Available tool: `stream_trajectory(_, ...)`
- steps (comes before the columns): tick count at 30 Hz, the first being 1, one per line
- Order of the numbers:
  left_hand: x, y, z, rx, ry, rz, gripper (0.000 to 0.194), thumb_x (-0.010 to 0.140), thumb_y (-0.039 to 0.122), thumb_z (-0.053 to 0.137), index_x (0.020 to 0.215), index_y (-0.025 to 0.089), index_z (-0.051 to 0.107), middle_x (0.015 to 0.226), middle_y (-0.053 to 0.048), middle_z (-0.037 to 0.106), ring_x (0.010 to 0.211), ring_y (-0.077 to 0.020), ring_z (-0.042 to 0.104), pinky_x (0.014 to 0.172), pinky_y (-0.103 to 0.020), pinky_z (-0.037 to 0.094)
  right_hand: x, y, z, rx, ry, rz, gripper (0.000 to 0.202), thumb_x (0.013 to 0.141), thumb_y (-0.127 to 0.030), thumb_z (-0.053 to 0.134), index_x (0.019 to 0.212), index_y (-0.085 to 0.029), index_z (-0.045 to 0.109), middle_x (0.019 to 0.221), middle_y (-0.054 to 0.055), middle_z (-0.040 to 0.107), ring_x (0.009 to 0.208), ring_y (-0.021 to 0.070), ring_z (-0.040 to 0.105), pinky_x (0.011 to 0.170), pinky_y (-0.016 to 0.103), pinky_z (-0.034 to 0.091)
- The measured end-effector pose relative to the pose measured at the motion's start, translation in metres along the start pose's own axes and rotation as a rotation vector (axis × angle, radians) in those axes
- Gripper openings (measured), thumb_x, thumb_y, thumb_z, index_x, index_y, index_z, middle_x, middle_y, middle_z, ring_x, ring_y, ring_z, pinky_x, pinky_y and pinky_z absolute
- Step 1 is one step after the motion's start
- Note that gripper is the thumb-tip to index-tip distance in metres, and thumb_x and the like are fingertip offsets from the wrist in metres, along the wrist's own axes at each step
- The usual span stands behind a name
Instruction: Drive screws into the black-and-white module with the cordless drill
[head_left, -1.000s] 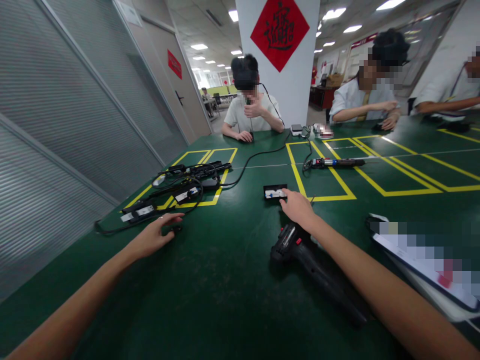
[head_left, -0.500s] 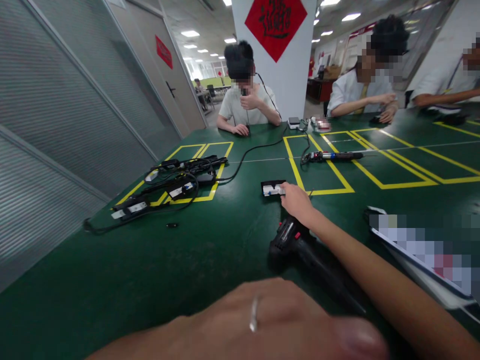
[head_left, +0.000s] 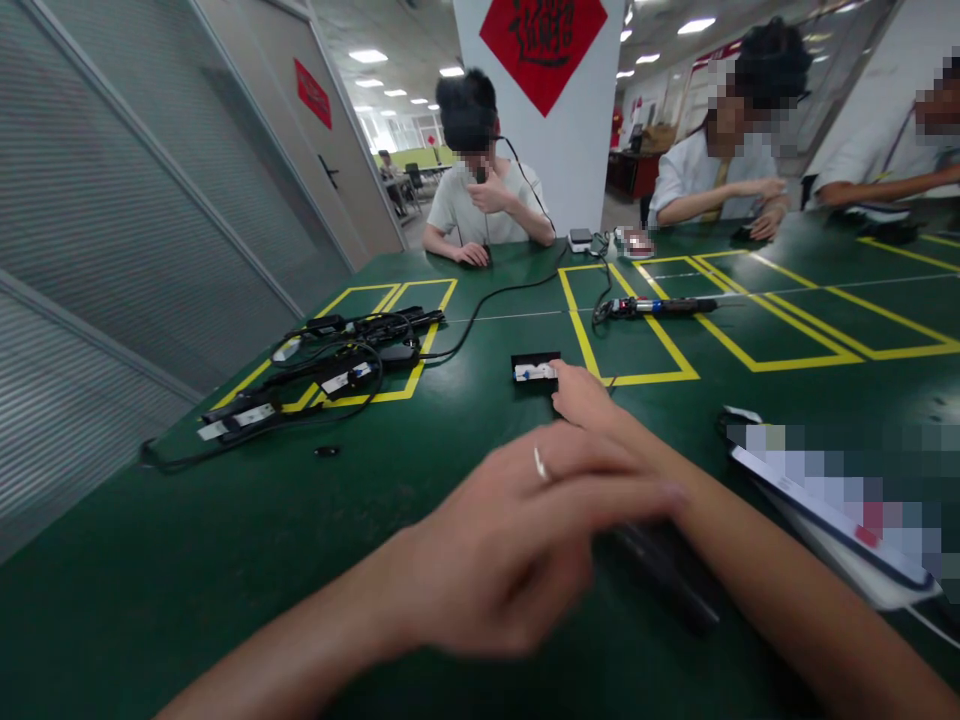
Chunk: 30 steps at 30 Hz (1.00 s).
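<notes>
My right hand [head_left: 581, 395] reaches in from the lower right, its fingers closed at the right end of a small black box [head_left: 536, 358] with white and blue contents. My left hand [head_left: 517, 530], with a ring on one finger, hovers nearer to me. Its fingers stretch to the right with the thumb apart below them, and I see nothing in them. Beneath it lies a black drill-like power tool [head_left: 671, 580]; only its handle end shows, and the rest is hidden behind my left hand.
A heap of black cables and devices [head_left: 360, 355] lies at left, near a small black piece [head_left: 327, 451]. A slim wired tool [head_left: 660, 307] rests across yellow tape. A tilted, blurred-out device [head_left: 832, 510] stands at right. Other people [head_left: 487, 190] sit across the green table.
My left hand has risen from the lower edge and moved up and forward, now covering most of the power tool. My right hand stays at the box. The view has shifted slightly.
</notes>
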<state>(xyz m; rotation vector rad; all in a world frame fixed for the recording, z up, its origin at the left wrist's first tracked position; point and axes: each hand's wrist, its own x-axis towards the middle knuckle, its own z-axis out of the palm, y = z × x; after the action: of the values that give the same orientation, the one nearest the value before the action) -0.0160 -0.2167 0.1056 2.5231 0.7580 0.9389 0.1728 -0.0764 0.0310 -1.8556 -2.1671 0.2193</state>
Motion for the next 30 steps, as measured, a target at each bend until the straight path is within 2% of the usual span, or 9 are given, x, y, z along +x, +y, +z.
stream_trajectory(3, 0.047, -0.060, 0.011, 0.112, -0.015, -0.074, 0.036, 0.081, 0.022, 0.052, 0.117, 0.030, 0.057, 0.116, -0.004, 0.058, 0.113, -0.0229, 0.053, 0.099, -0.046, 0.045, 0.004, -0.004, 0.000, -0.017, 0.001, 0.006, 0.030, 0.090, -0.028, 0.057, 0.118, -0.017, 0.056, 0.117, 0.008, 0.061, 0.095, 0.0212, 0.063, 0.078, 0.042, 0.053)
stream_trajectory(5, 0.067, -0.107, 0.018, 0.183, 0.012, -0.138, 0.034, 0.079, 0.024, 0.057, 0.113, 0.024, 0.059, 0.116, -0.008, 0.058, 0.115, -0.0253, 0.051, 0.102, -0.049, 0.040, 0.006, -0.007, 0.000, -0.031, 0.019, 0.022, 0.030, 0.090, -0.028, 0.057, 0.118, -0.017, 0.056, 0.117, 0.007, 0.061, 0.094, 0.0211, 0.064, 0.078, 0.041, 0.053)
stream_trajectory(8, 0.075, -0.168, 0.031, 0.211, -0.042, -0.131, 0.050, 0.069, 0.032, 0.070, 0.117, 0.021, 0.057, 0.129, -0.011, 0.051, 0.124, -0.0288, 0.043, 0.107, -0.050, 0.033, 0.009, -0.007, -0.001, -0.049, 0.059, 0.030, 0.029, 0.090, -0.028, 0.057, 0.117, -0.018, 0.056, 0.116, 0.007, 0.061, 0.094, 0.0207, 0.064, 0.078, 0.041, 0.053)
stream_trajectory(11, 0.073, -0.200, 0.047, 0.166, -0.058, -0.136, 0.057, 0.069, 0.033, 0.070, 0.123, 0.021, 0.053, 0.135, -0.011, 0.045, 0.126, -0.0270, 0.042, 0.108, -0.046, 0.033, 0.009, -0.004, -0.002, -0.066, 0.114, 0.014, 0.027, 0.090, -0.027, 0.056, 0.116, -0.019, 0.057, 0.118, 0.007, 0.061, 0.096, 0.0207, 0.063, 0.079, 0.041, 0.052)
stream_trajectory(14, 0.073, -0.208, 0.059, 0.112, 0.001, -0.150, 0.050, 0.073, 0.026, 0.066, 0.121, 0.020, 0.053, 0.132, -0.010, 0.046, 0.123, -0.0241, 0.045, 0.108, -0.043, 0.034, 0.008, -0.003, -0.004, -0.072, 0.173, -0.025, 0.027, 0.090, -0.027, 0.056, 0.115, -0.019, 0.058, 0.120, 0.007, 0.060, 0.098, 0.0213, 0.062, 0.081, 0.042, 0.052)
stream_trajectory(17, 0.073, -0.211, 0.063, 0.053, 0.068, -0.166, 0.045, 0.072, 0.022, 0.066, 0.116, 0.018, 0.054, 0.127, -0.010, 0.051, 0.121, -0.0230, 0.047, 0.107, -0.042, 0.035, 0.006, -0.007, -0.006, -0.054, 0.223, -0.077, 0.027, 0.090, -0.026, 0.057, 0.116, -0.018, 0.058, 0.121, 0.008, 0.059, 0.100, 0.0218, 0.061, 0.082, 0.043, 0.051)
stream_trajectory(22, 0.070, -0.222, 0.063, -0.059, 0.132, -0.294, 0.050, 0.070, 0.027, 0.069, 0.115, 0.015, 0.051, 0.117, -0.011, 0.057, 0.110, -0.0226, 0.054, 0.097, -0.040, 0.043, 0.003, -0.017, -0.010, 0.023, 0.300, -0.133, 0.027, 0.090, -0.027, 0.056, 0.116, -0.018, 0.057, 0.119, 0.007, 0.061, 0.098, 0.0217, 0.062, 0.081, 0.043, 0.052)
stream_trajectory(25, 0.068, -0.223, 0.064, -0.040, 0.155, -0.416, 0.053, 0.069, 0.032, 0.069, 0.116, 0.015, 0.050, 0.114, -0.012, 0.059, 0.102, -0.0233, 0.058, 0.086, -0.039, 0.049, 0.001, -0.017, -0.011, 0.076, 0.355, -0.102, 0.029, 0.090, -0.027, 0.056, 0.118, -0.018, 0.056, 0.118, 0.007, 0.061, 0.097, 0.0216, 0.063, 0.080, 0.043, 0.052)
stream_trajectory(30, 0.064, -0.209, 0.061, 0.024, 0.194, -0.432, 0.062, 0.070, 0.035, 0.066, 0.125, 0.016, 0.044, 0.114, -0.012, 0.058, 0.101, -0.0234, 0.059, 0.087, -0.038, 0.048, 0.001, -0.013, -0.009, 0.120, 0.384, -0.012, 0.030, 0.090, -0.027, 0.056, 0.118, -0.017, 0.055, 0.117, 0.007, 0.061, 0.096, 0.0216, 0.063, 0.079, 0.043, 0.052)
